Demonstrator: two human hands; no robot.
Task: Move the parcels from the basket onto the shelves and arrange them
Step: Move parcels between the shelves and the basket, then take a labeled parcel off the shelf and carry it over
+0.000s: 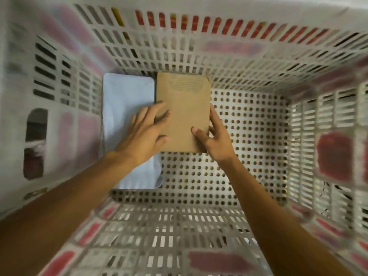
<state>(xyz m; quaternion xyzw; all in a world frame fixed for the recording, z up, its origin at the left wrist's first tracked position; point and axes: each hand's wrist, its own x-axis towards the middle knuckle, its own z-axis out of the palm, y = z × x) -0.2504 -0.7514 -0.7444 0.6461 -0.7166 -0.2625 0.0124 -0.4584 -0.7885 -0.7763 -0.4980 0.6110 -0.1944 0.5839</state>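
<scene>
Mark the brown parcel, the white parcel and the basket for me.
brown parcel (185, 108), head view, bare centre of its top face.
white parcel (125, 96), head view, its upper half.
basket (249, 156), head view, bare perforated floor.

brown parcel (185, 108) flat, white parcel (127, 100) beside it

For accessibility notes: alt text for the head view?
Two hands reach into a white perforated basket for a brown cardboard parcel: left hand spread over its left edge, right hand gripping its right edge. A white soft parcel lies left of it.
</scene>
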